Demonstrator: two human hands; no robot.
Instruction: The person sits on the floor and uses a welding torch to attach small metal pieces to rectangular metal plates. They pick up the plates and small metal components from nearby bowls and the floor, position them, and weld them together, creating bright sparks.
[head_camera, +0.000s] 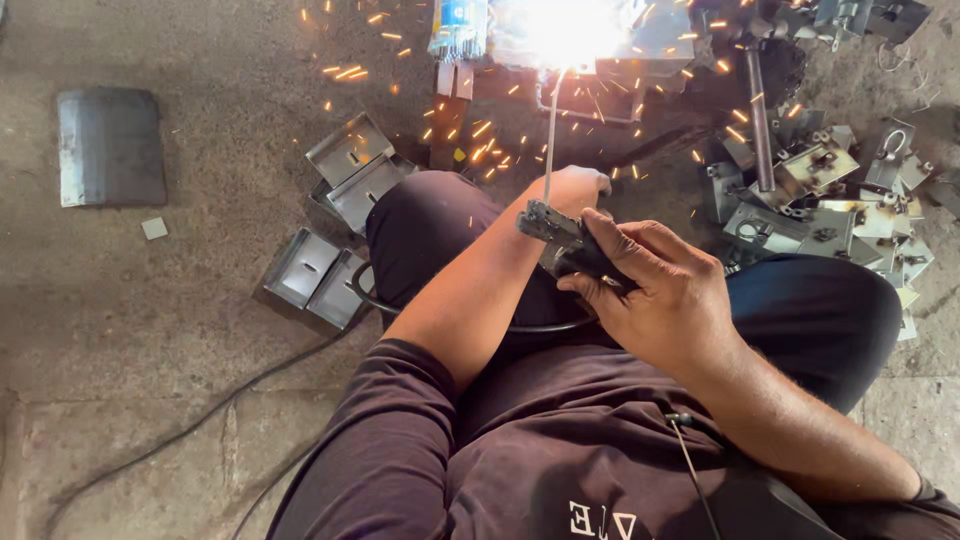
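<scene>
Welding work sits at the top of the view, where a grey metal box piece (640, 45) lies on the concrete floor (150, 300) under a white arc glare (565, 30) that hides the joint itself, with orange sparks (480, 130) scattered out over the floor below it. To the right lies a big heap of small grey metal brackets (830, 200), and a long dark bar (760, 110) lies across that heap. On the left, several bent sheet-metal trays (345, 160) lie near the person's knee, and a flat grey plate (108, 145) lies well apart at the far left. A black cable (200, 420) runs over the floor toward the person's lap. Of the hands, the right hand (665, 290) is closed around a black electrode holder (565, 240), from which a thin welding rod (550, 130) rises toward the glare. The left hand (575, 190) rests curled just beside the holder's tip; whether it grips anything cannot be told.
</scene>
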